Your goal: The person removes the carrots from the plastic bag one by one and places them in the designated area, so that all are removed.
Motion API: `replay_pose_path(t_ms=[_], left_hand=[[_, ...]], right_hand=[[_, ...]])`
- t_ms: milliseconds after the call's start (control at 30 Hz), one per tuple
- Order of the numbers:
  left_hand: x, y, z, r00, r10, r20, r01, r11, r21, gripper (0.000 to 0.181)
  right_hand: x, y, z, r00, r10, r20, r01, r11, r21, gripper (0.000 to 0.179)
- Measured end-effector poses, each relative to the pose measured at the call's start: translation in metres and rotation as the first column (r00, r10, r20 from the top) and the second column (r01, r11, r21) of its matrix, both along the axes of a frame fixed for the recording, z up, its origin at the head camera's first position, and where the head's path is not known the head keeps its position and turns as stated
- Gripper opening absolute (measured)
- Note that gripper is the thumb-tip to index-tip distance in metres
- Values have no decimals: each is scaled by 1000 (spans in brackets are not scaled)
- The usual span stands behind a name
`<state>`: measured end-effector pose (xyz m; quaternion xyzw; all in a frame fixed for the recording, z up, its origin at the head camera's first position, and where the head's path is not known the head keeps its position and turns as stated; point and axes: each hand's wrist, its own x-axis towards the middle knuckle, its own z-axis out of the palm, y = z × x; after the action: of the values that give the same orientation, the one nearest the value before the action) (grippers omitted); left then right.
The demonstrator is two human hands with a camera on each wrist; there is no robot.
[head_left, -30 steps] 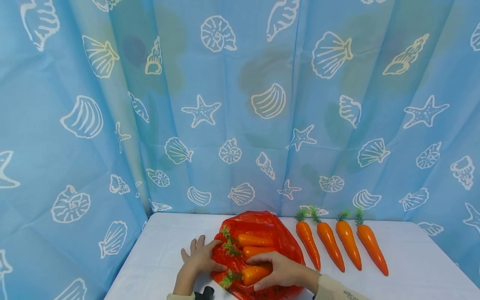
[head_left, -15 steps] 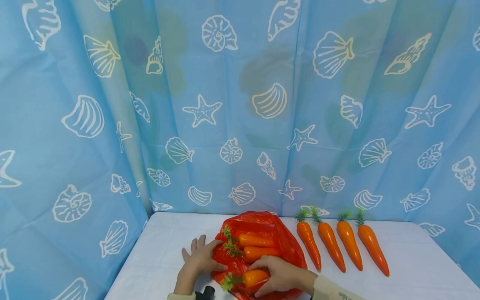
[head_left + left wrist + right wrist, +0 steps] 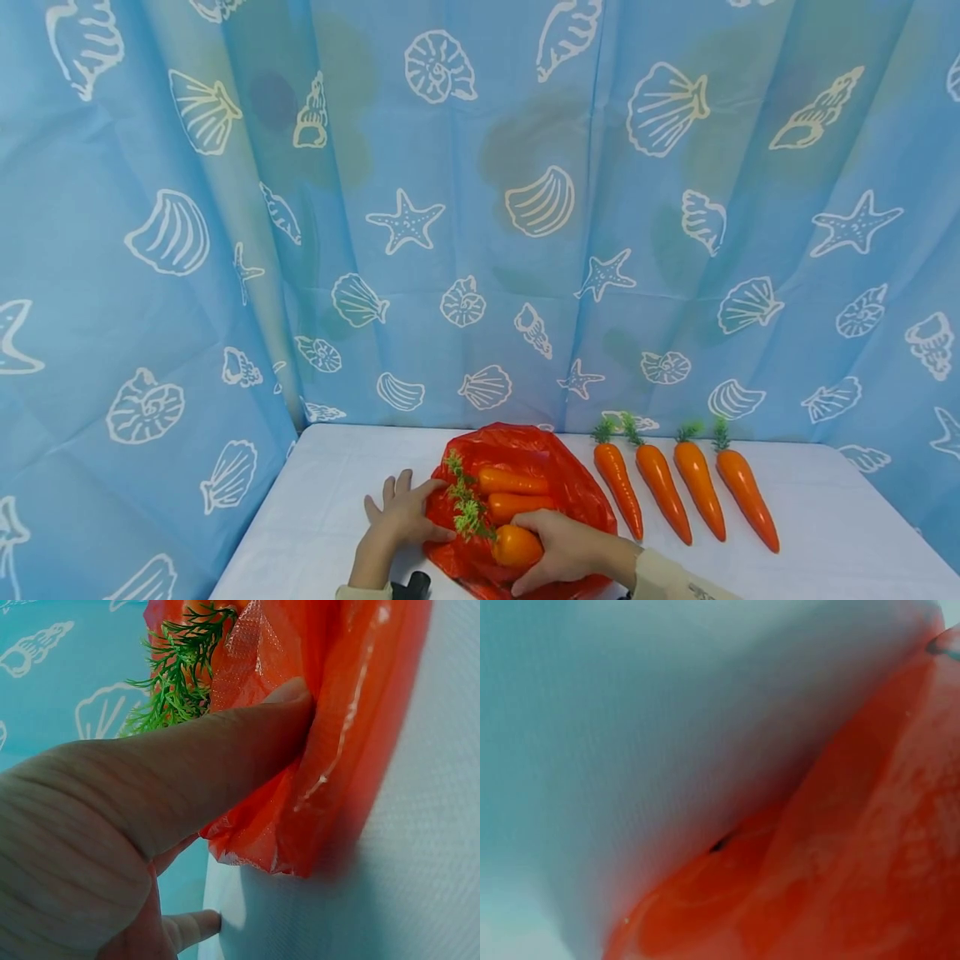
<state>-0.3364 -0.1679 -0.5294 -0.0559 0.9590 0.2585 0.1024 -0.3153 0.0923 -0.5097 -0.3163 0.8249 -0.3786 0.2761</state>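
Note:
A red plastic bag lies with its mouth toward my left hand. That hand's fingers are spread, and its straight thumb presses the inside of the bag's rim in the left wrist view. My right hand grips an orange carrot by its thick body in the bag's front part; its tapered end is hidden. Two more carrots, an upper one and a lower one, lie in the bag with leafy tops pointing left. Only red film and cloth show in the right wrist view.
Several carrots stand in a row on the right, from the leftmost carrot to the rightmost carrot, leaves toward the back. White cloth covers the table. A blue shell-print curtain rises behind and at both sides.
The gripped carrot has turned and shifted slightly back, its thick end now facing more toward me and its leaves nearer the other tops. My left hand stays put.

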Motion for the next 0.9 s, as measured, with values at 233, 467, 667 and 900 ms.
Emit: replay_pose_path(t_ms=[233, 467, 667, 900], left_hand=[[0, 1, -2, 1000, 0, 1, 0, 1000, 0, 77], [2, 1, 0, 1000, 8, -3, -8, 1000, 6, 76], [2, 0, -1, 1000, 9, -9, -9, 1000, 8, 78], [1, 0, -4, 1000, 2, -9, -2, 1000, 9, 75]], right_hand=[[5, 1, 6, 999, -33, 15, 33, 999, -6, 40], [6, -1, 18, 1000, 19, -9, -20, 996, -92, 42], [13, -4, 32, 998, -26, -52, 20, 994, -104, 43], [21, -6, 47, 984, -175, -40, 169, 979, -118, 57]])
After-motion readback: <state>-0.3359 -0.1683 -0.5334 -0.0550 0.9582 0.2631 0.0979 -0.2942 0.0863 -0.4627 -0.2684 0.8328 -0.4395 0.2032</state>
